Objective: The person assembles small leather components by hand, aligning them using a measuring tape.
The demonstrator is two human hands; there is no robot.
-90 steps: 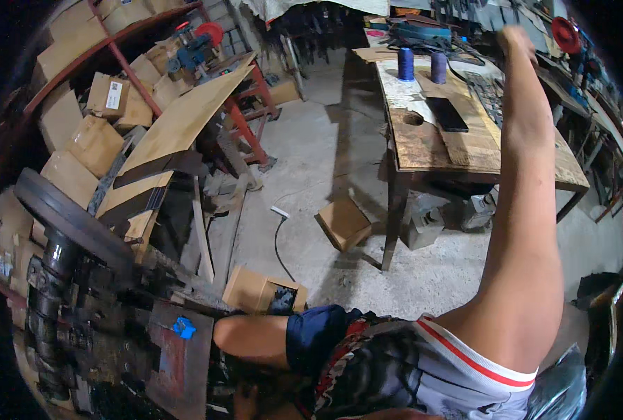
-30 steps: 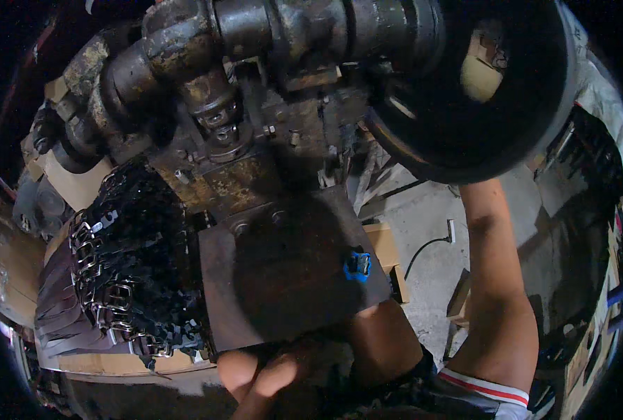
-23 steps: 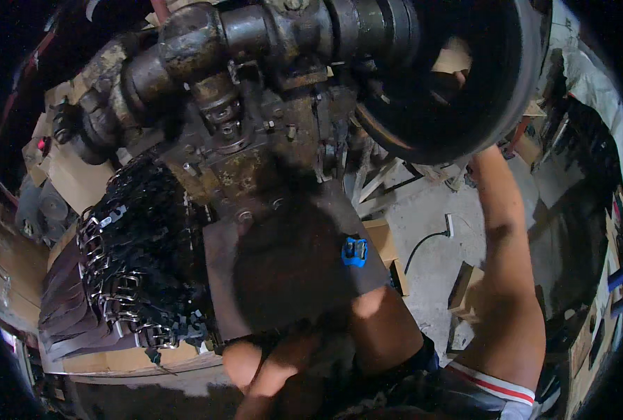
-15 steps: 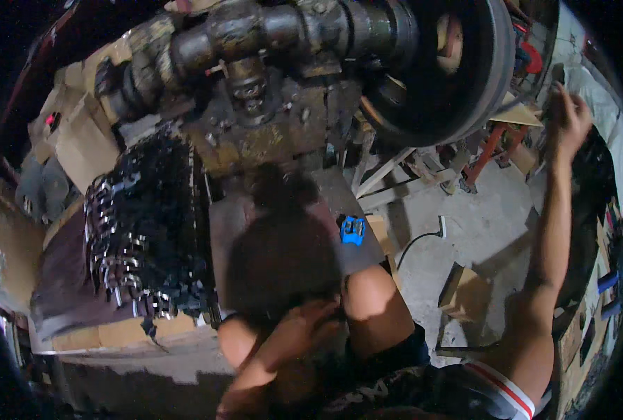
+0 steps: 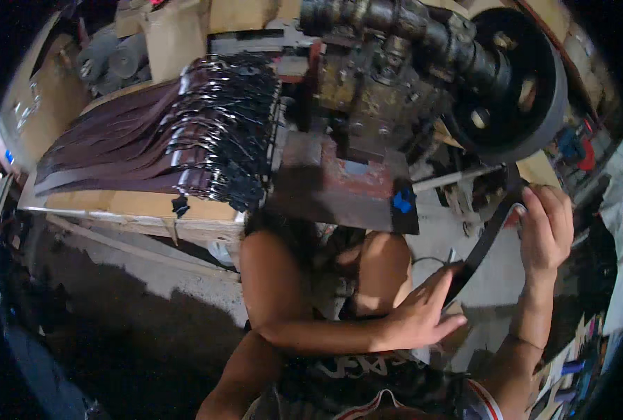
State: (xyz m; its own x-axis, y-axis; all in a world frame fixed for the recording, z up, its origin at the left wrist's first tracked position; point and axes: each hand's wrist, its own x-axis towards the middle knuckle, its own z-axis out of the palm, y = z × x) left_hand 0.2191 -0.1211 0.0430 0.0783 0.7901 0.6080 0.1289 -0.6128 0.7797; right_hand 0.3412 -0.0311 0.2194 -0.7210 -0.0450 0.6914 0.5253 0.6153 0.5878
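Where hands (image 5: 486, 287) grip strap (image 5: 490, 234), flywheel (image 5: 518, 84) overhead.

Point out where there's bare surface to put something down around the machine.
Free: the rusty metal plate left of its blue clip, and the wooden board edge below the stacked belts. Crowded: the belt pile, and the right side, where both hands hold a dark strap.

The scene was lit dimly and unevenly, with a bluish cast. The pale wooden counter (image 5: 150, 206) and grey concrete floor (image 5: 458, 245) were caught brightest, while the corners were swallowed by black fisheye vignetting. Straight edges were bent near the rim. Slight motion blur was seen on the right hand (image 5: 546, 231).
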